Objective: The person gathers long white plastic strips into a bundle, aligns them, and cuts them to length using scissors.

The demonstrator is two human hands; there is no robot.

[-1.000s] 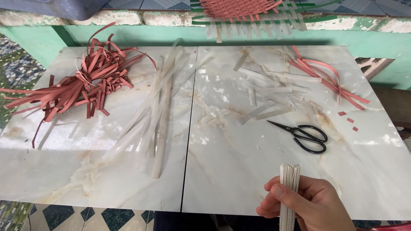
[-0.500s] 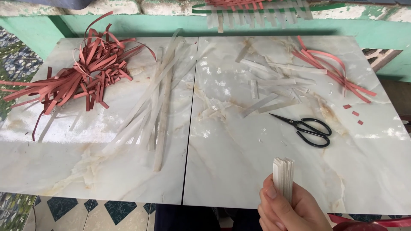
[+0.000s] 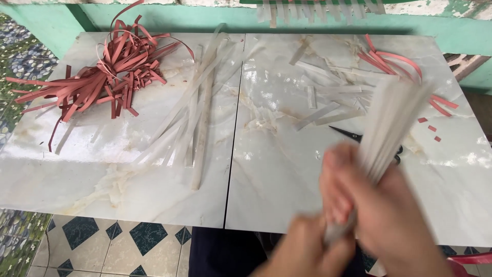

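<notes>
My right hand (image 3: 382, 210) is closed around a bundle of long white strips (image 3: 394, 118), which slants up and to the right over the marble-patterned table (image 3: 277, 174). My left hand (image 3: 307, 251) grips the bundle's lower end at the table's near edge. Both hands and the bundle are blurred by motion. Black scissors (image 3: 353, 135) lie on the table behind the bundle, mostly hidden by it and my right hand.
A pile of red strips (image 3: 110, 69) covers the far left of the table. Long white strips (image 3: 197, 110) lie along the middle seam, and shorter white pieces (image 3: 328, 95) sit to the right. More red strips (image 3: 397, 61) lie far right. A woven piece (image 3: 318, 7) sits on the green ledge.
The bundle, held upright in my right hand at the near edge, has swung up and to the right. My left hand has come in and gripped its lower end. The scissors are now partly covered.
</notes>
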